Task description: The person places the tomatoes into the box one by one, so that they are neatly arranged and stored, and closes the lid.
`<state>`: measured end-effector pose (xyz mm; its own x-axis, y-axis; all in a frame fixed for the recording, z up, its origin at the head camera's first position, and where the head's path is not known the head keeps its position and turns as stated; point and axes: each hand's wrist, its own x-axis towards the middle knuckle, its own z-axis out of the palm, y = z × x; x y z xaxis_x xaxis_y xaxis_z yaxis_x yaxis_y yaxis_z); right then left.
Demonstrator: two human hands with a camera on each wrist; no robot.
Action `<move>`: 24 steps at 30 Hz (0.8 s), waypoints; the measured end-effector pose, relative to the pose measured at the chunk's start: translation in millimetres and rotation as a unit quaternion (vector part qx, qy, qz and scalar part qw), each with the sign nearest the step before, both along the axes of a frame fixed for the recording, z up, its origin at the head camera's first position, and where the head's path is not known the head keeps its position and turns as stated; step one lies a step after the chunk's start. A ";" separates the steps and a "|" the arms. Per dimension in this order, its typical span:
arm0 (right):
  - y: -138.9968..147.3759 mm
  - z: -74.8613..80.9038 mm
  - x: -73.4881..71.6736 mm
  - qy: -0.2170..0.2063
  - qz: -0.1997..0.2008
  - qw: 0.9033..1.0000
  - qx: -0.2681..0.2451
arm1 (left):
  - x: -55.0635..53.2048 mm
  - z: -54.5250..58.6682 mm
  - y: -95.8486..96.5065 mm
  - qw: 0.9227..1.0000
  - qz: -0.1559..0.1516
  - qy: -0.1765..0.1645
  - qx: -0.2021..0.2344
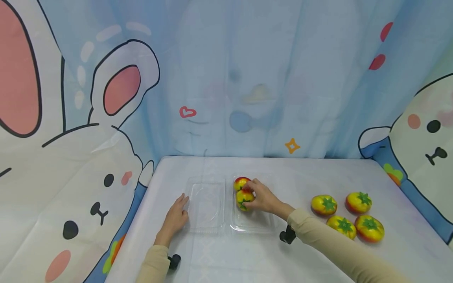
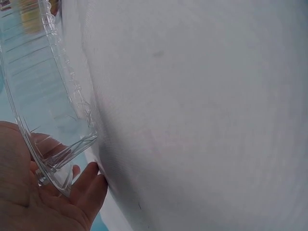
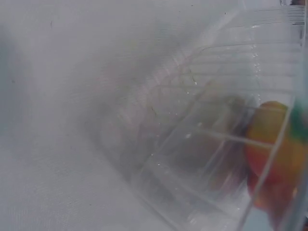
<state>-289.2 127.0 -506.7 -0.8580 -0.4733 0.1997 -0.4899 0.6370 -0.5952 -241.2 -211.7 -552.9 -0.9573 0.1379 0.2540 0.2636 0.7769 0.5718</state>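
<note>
The right beige sleeve [image 1: 339,245] crossed the near edge of the tabletop [image 1: 301,177], with the left beige sleeve [image 1: 154,262] entering nearer its left corner; each had a black wrist device [image 1: 288,235] beside its cuff. The near fruit [image 1: 244,199], yellow and red with a green leafy top, sat in the clear plastic tray [image 1: 255,226], along that tray's left wall. The right hand [image 1: 263,198] pinched it between thumb and fingers, the thumb on the near side. Touching it, the far fruit [image 1: 241,182] occupied the tray's far left corner. The right wrist view gave red and yellow shapes through the tray's clear side, too blurred to show the grip.

Just left of the tray lay a second clear plastic piece [image 1: 207,204]; whether the two were joined, I could not tell. The left hand [image 1: 177,214] touched its left edge, fingers relaxed and mostly straight, some seen through the plastic from the left wrist.

Towards the tabletop's right edge stood four loose fruits [image 1: 369,228] of the same kind, tops up, grouped close together. Beyond the far edge hung a blue curtain [image 1: 262,129], and a white cartoon rabbit [image 1: 102,157] filled the backdrop past the left edge.
</note>
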 end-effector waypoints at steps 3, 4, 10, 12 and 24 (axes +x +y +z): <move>0.2 -0.7 1.0 0.011 -0.009 1.000 0.012 | 0.9 1.3 0.7 1.000 -0.003 -0.002 0.001; 0.0 -0.7 1.4 0.013 -0.012 1.000 0.017 | 1.3 1.9 0.7 1.000 -0.004 0.000 0.001; 0.5 -0.6 4.3 0.008 -0.024 0.999 0.028 | 2.8 2.9 1.0 1.000 -0.004 0.004 0.004; 1.3 -0.9 4.3 0.005 -0.028 0.999 0.029 | 2.7 2.5 1.1 1.000 -0.005 0.003 0.002; 7.9 0.4 3.6 0.004 -0.014 1.000 -0.006 | 2.5 3.9 1.6 1.000 0.001 -0.009 0.003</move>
